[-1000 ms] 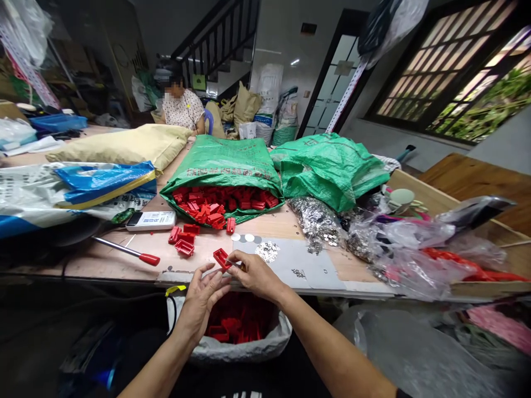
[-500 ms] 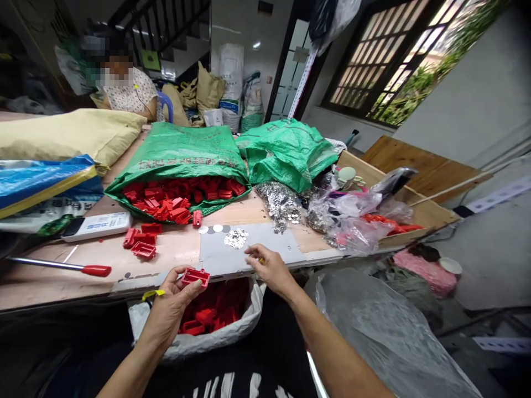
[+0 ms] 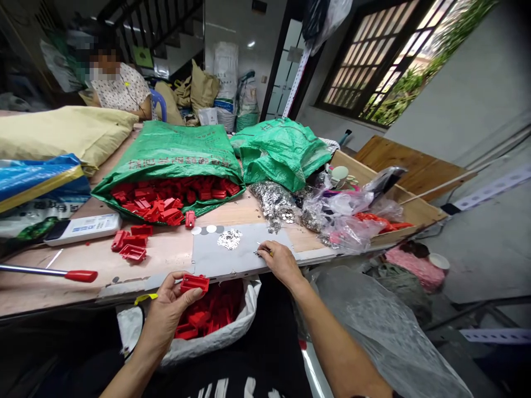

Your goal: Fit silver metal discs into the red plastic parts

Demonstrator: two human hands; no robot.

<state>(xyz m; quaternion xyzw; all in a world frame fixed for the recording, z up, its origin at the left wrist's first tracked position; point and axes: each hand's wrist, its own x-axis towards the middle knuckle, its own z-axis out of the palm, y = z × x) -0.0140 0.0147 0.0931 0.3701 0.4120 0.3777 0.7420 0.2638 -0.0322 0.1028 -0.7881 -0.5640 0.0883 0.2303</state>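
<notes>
from my remote seat i see the left hand (image 3: 168, 307) half curled, gripping a red case (image 3: 194, 284) between thumb and fingers, its hollow side showing, just above the white sack (image 3: 250, 307). the right hand (image 3: 282, 265) is pinched around a thin tool (image 3: 271, 253), of which i can make out a yellow bit and a pale tip; its fingertips are by the right part of a grey sheet (image 3: 207, 260), close to a few small dark parts.

the sheet lies on the table (image 3: 170, 251), bearing a heap of silver pieces (image 3: 229, 239), with pale discs (image 3: 211, 229) at its far left corner. left of it sit loose red cases, a white device (image 3: 93, 227) and a red-handled rod (image 3: 81, 275). across the table a person (image 3: 122, 88) in a dotted top sits near stairs; a barred window (image 3: 369, 66) is on the right.

the white sack holds many red cases, as does the green sack (image 3: 182, 146), lying open-mouthed. a clear bag (image 3: 271, 202) bulges with metal bits; plastic bags fill a wooden tray (image 3: 427, 220).
</notes>
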